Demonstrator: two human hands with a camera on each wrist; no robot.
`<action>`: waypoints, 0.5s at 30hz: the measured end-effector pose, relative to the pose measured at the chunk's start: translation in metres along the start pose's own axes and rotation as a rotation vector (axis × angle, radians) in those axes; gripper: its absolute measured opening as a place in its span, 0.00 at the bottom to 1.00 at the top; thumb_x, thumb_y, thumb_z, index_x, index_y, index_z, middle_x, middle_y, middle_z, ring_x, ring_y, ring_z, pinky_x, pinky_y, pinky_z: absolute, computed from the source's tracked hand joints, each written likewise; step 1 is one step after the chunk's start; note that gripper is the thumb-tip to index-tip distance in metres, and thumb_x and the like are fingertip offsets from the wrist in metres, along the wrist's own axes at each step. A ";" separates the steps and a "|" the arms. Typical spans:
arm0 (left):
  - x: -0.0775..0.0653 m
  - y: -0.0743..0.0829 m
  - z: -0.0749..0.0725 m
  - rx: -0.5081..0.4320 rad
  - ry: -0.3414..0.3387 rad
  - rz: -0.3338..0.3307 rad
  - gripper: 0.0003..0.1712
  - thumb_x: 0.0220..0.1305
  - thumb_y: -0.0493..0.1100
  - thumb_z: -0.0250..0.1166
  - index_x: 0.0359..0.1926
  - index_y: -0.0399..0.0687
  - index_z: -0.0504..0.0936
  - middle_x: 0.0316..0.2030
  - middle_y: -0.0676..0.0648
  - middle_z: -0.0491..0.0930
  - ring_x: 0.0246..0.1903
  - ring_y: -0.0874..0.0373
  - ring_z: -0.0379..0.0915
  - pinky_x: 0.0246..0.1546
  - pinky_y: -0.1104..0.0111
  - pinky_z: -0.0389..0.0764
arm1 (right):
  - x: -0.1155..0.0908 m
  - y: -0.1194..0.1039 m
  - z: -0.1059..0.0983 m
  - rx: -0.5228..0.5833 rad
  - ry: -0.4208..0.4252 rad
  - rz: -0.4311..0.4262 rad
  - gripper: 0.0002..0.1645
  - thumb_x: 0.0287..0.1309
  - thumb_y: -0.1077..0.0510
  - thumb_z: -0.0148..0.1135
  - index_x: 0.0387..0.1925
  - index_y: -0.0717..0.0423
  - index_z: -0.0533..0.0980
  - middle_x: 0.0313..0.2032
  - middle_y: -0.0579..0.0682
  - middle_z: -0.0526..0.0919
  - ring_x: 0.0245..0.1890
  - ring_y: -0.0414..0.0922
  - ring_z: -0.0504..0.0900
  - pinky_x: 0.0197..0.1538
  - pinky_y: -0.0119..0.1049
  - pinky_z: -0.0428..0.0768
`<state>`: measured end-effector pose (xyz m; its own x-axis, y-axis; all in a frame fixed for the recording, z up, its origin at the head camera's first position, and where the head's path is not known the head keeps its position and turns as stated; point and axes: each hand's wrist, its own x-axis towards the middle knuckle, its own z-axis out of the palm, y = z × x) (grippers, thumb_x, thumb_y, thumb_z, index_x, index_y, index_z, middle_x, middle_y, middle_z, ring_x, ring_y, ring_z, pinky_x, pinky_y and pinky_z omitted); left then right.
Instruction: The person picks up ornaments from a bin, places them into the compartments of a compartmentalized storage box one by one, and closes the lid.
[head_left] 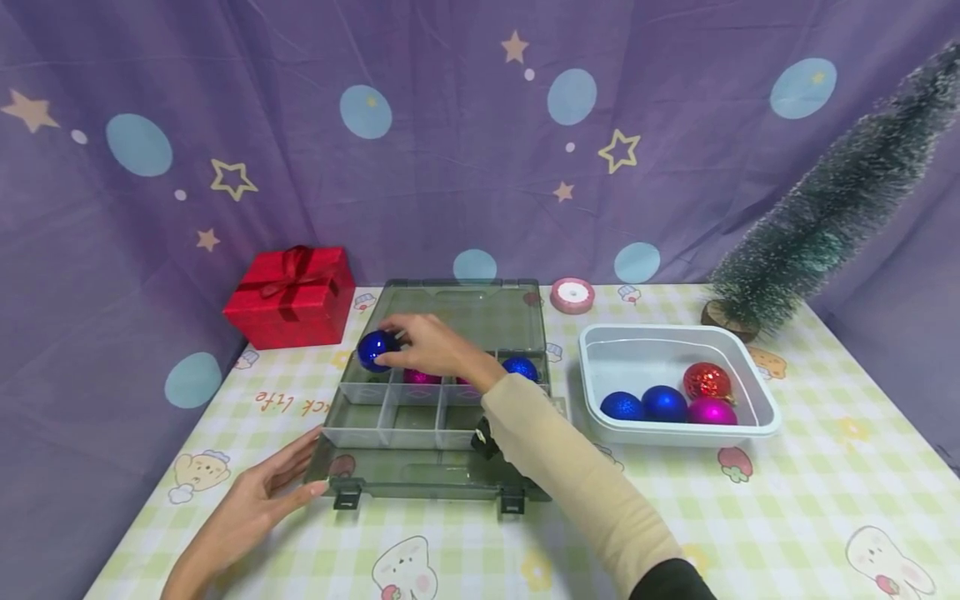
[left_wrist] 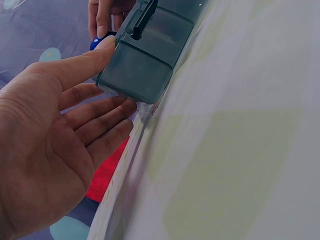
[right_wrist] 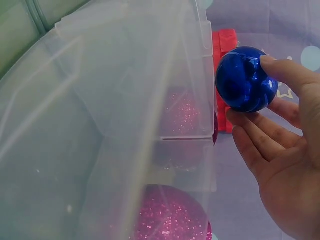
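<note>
My right hand (head_left: 431,346) pinches a shiny blue Christmas ball (head_left: 375,352) between thumb and fingertips, over the back-left compartment of the divided organizer box (head_left: 411,468). In the right wrist view the blue ball (right_wrist: 244,80) shows beyond the clear divider walls, above a glittery magenta ball (right_wrist: 170,215). The back row also holds magenta balls (head_left: 422,377), partly hidden by my right arm, and a glittery blue ball (head_left: 520,368) at its right end. My left hand (head_left: 255,500) rests at the box's front-left corner, fingers loosely extended along the side, thumb on the edge.
A white tub (head_left: 678,433) right of the box holds blue, red and magenta balls. A red gift box (head_left: 292,300) stands back left. A pink ribbon roll (head_left: 572,296) lies behind, and a small frosted tree (head_left: 817,208) stands back right. The box's smoky lid (head_left: 465,312) lies folded back.
</note>
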<state>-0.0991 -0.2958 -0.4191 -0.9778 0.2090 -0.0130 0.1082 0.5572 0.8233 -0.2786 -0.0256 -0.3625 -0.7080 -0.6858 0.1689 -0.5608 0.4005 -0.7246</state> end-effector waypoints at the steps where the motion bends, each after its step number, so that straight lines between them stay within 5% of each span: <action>1: 0.000 0.000 0.000 -0.001 0.000 -0.002 0.42 0.72 0.47 0.69 0.80 0.44 0.61 0.72 0.34 0.66 0.69 0.39 0.62 0.56 0.83 0.71 | 0.000 0.000 0.000 0.000 0.001 -0.001 0.29 0.69 0.53 0.69 0.66 0.59 0.75 0.58 0.53 0.83 0.56 0.42 0.82 0.52 0.26 0.81; 15: 0.000 0.000 0.001 0.009 0.005 0.005 0.42 0.72 0.47 0.69 0.80 0.43 0.61 0.73 0.34 0.66 0.69 0.40 0.62 0.56 0.84 0.71 | 0.002 0.001 0.001 -0.003 -0.003 -0.012 0.30 0.70 0.53 0.69 0.67 0.60 0.74 0.58 0.54 0.83 0.57 0.42 0.81 0.53 0.25 0.80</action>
<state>-0.0986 -0.2953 -0.4192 -0.9782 0.2074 -0.0063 0.1143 0.5638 0.8180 -0.2795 -0.0273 -0.3637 -0.7001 -0.6921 0.1754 -0.5701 0.3940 -0.7209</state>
